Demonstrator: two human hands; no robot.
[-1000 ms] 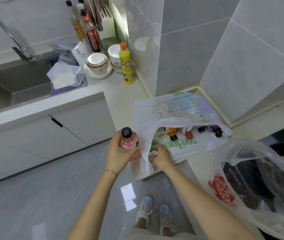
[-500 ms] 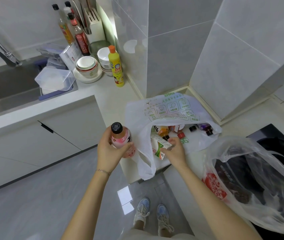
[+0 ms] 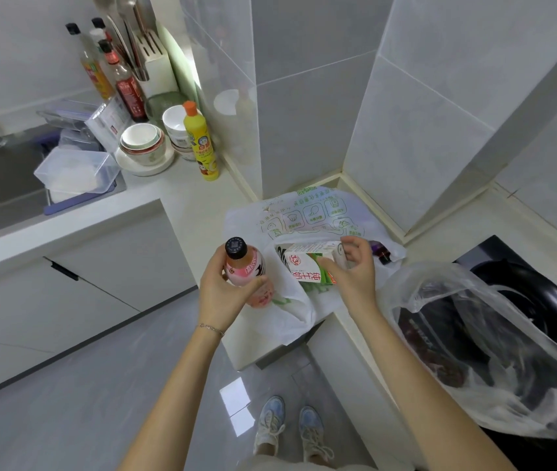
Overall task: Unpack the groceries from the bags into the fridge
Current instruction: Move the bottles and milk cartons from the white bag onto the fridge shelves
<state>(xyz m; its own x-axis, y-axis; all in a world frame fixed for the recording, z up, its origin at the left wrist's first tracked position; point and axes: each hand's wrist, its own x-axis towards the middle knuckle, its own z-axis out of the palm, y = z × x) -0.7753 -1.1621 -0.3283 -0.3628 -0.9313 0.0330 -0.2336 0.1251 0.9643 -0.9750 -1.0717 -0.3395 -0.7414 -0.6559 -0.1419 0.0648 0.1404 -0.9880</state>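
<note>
Left hand (image 3: 222,294) wraps around a pink plastic drink bottle with a black cap (image 3: 246,270), held upright just beside the counter corner. Right hand (image 3: 351,270) grips a white-and-green milk carton with red lettering (image 3: 307,263), tilted on its side above the mouth of a white printed plastic grocery bag (image 3: 311,215). This bag lies on the cream L-shaped countertop (image 3: 185,198) in the wall corner; a small dark bottle (image 3: 382,254) shows at its opening. Nearer the black stovetop (image 3: 521,266) sits a clear plastic bag with dark contents (image 3: 494,351). Farther left along the counter stands a yellow squeeze bottle with an orange cap (image 3: 198,141).
</note>
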